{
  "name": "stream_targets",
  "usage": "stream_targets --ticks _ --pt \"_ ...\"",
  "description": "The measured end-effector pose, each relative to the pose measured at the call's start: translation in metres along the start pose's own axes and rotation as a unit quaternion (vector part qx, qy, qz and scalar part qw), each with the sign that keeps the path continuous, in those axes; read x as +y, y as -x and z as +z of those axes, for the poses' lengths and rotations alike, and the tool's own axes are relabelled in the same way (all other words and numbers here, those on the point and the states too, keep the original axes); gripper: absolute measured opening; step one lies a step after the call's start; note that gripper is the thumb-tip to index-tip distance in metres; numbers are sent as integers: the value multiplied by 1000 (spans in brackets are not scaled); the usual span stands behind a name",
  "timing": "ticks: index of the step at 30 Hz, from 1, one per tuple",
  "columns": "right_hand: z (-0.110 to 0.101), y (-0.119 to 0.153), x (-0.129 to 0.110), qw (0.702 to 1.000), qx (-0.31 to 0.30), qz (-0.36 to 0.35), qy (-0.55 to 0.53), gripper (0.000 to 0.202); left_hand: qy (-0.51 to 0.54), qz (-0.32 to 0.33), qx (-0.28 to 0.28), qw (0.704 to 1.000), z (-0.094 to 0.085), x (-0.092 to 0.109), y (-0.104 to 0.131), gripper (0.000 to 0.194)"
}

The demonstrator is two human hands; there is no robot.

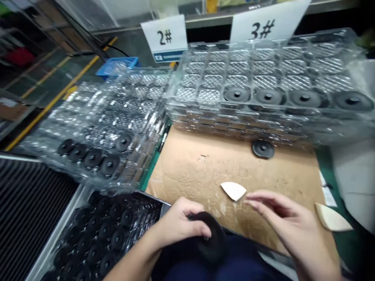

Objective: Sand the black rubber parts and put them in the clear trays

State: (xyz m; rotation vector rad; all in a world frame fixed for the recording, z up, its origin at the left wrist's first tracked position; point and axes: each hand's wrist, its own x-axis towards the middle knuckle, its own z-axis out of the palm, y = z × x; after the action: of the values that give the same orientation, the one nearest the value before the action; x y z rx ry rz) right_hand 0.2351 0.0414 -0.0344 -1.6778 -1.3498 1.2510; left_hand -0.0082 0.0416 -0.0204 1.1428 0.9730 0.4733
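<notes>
My left hand [187, 222] grips a round black rubber-like disc [212, 238] with a small raised stud at its centre, thumb on its face. The disc is tilted, low in front of my body. My right hand [288, 224] reaches over the cardboard sheet [187, 168], its fingers stretched out with the tips close to each other. Just left of those fingertips lies a white wedge-shaped pad [233, 191]; whether they touch it I cannot tell. Another black disc [263, 149] rests on the cardboard farther back.
Stacked clear trays [240, 113] stand behind the cardboard, with several discs in the front row. More clear trays [102, 117] are at left. A tray full of black discs [93, 234] sits lower left. A second pale wedge [334, 218] lies at right. Signs read 2# [165, 38] and 3# [263, 28].
</notes>
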Motion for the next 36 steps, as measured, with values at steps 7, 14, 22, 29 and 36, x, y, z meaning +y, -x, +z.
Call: stream_targets --ticks 7,14,22,29,36 --pt "-8 -49 61 969 111 -26 218 46 -119 7 269 956 -55 27 43 41" --pt "1 -56 87 956 112 -104 252 46 -375 -11 578 725 -142 83 90 34" --pt "2 -53 84 961 126 -100 226 41 -507 -101 533 670 -240 75 60 28" --pt "4 -57 86 960 138 -113 215 40 -552 3 602 576 -194 32 82 66" --pt "5 -17 -2 947 8 -262 184 35 -524 43 643 557 -147 -17 138 75"
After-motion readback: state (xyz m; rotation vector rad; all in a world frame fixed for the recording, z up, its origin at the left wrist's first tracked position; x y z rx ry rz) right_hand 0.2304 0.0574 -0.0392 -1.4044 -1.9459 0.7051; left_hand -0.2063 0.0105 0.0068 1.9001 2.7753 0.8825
